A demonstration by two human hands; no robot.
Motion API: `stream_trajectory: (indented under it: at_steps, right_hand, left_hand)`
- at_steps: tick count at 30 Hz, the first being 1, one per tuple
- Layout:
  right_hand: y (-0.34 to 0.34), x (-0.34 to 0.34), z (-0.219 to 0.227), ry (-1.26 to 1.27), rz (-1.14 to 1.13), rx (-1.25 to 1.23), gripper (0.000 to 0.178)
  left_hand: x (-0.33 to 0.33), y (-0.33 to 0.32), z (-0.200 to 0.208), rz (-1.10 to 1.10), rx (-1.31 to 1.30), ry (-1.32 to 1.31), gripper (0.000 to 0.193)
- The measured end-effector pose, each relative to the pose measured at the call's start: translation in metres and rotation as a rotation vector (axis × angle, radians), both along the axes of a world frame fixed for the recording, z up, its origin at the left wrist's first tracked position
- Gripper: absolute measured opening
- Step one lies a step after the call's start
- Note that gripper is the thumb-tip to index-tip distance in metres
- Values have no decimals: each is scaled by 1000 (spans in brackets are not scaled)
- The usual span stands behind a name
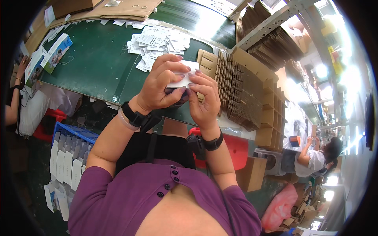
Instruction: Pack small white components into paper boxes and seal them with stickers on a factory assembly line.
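Over the near edge of the green table (94,74), both my hands grip a small white box (183,80) with a darker lower side. My left hand (163,80) wraps its left side, thumb and fingertips bent onto the white top. On the right side, my right hand (204,96) presses its fingertips to the top edge, with the thumb close to the left one. Part of the box is hidden behind my fingers. Just beyond my hands lies a loose heap of printed white leaflets (157,43).
Slotted cardboard dividers (240,90) stand packed at right. Two printed boxes (57,53) are at far left, one near a co-worker's hand (23,67). A blue crate (75,131) of white cartons sits low left. A red stool (236,151) is behind my right arm. Another person (311,157) works far right.
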State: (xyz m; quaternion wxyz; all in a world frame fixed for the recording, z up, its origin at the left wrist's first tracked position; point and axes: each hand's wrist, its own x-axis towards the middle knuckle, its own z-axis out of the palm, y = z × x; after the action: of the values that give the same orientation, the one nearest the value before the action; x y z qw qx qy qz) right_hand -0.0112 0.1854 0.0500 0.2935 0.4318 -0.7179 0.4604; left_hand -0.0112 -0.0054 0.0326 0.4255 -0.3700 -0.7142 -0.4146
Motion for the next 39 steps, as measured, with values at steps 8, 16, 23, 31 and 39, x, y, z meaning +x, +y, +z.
stream_trajectory:
  at_steps: [8, 16, 23, 31, 39]
  right_hand:
    - [-8, -2, -18, -361, 150, -332, 14]
    - [-3, 4, -13, -458, 137, -294, 27]
    - [12, 9, -21, -467, 67, -310, 32]
    - [-1, 12, -41, -530, 115, -214, 29]
    - [-8, 9, -49, -621, 128, -111, 26]
  left_hand:
    - [17, 12, -24, 19, 283, -278, 72]
    - [53, 1, -62, 82, 242, -821, 97]
    - [78, -86, -16, 621, -78, -503, 72]
    - [90, -199, -27, 1033, -351, -743, 57]
    - [70, -374, -60, 1511, -417, -727, 57]
